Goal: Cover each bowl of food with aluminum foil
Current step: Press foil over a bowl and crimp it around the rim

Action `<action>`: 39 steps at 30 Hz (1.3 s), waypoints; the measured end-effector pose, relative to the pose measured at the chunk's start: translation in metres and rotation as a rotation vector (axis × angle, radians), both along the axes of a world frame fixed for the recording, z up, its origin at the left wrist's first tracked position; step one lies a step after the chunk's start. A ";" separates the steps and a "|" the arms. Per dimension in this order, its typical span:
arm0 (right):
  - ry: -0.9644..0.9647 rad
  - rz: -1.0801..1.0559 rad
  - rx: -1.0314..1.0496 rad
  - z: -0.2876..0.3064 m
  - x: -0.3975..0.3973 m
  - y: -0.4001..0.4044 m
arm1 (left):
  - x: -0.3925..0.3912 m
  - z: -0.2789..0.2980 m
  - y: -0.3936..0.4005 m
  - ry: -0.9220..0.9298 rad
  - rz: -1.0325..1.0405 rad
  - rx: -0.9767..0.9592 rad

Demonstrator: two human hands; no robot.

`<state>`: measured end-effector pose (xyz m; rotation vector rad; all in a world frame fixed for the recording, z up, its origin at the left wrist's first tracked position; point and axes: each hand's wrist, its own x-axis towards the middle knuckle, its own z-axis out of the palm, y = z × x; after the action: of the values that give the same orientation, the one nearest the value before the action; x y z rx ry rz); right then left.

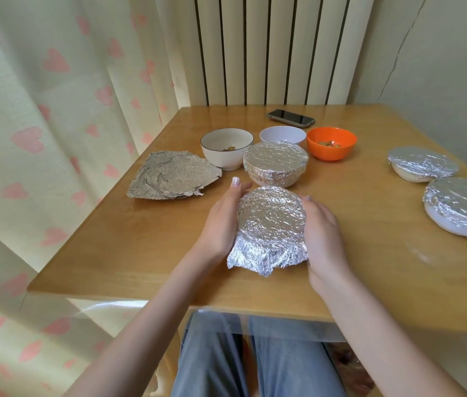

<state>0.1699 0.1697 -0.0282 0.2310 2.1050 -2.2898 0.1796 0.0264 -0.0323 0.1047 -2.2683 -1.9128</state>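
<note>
A foil-wrapped bowl [271, 222] stands near the table's front edge, its foil skirt flaring loose toward me. My left hand [222, 222] presses its left side and my right hand [322, 233] cups its right side. Just behind it sits another foil-covered bowl [275, 161]. Uncovered bowls stand further back: a white bowl with a dark rim [226, 149] holding a few bits of food, a plain white bowl [282, 134] and an orange bowl [331, 143] with food. Loose crumpled foil sheets [173, 174] lie flat at the left.
Two foil-covered bowls [422, 163] [461, 206] sit at the right edge of the wooden table [140, 239]. A phone [289, 117] lies at the back. A heart-patterned curtain [40, 110] hangs at the left, a radiator [269, 50] behind.
</note>
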 end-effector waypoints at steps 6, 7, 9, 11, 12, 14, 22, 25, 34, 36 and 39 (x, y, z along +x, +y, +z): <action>-0.032 0.060 0.181 0.000 -0.006 0.010 | 0.004 0.004 0.001 0.021 0.046 -0.185; -0.026 0.061 0.207 0.001 -0.006 0.011 | 0.005 0.006 0.003 0.029 0.050 -0.207; -0.016 0.062 0.230 0.002 -0.006 0.012 | 0.008 0.007 0.005 0.047 0.061 -0.227; -0.028 0.081 0.245 0.004 -0.004 0.012 | 0.012 0.007 0.007 0.082 0.074 -0.231; -0.045 0.097 0.260 0.006 -0.005 0.013 | 0.013 0.004 0.007 0.089 0.081 -0.213; -0.098 0.147 0.289 0.013 -0.008 0.015 | 0.011 -0.003 0.003 0.070 0.054 -0.198; 0.162 0.022 0.352 0.021 -0.001 0.025 | 0.011 0.022 -0.037 0.106 -0.464 -0.427; 0.200 0.034 0.350 0.014 0.004 0.008 | 0.005 0.030 -0.028 0.063 -0.525 -0.631; 0.090 -0.087 0.127 -0.009 0.000 -0.004 | 0.007 0.028 -0.021 -0.010 -0.458 -0.729; 0.074 -0.054 0.150 -0.010 -0.004 -0.004 | 0.010 0.027 -0.019 -0.025 -0.404 -0.707; 0.044 0.130 0.199 -0.007 -0.022 0.004 | 0.024 0.023 -0.005 -0.051 -0.231 -0.661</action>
<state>0.1475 0.1737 -0.0349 0.0457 2.2963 -2.0348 0.2031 0.0212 -0.0089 -0.2038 -2.9163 -1.1464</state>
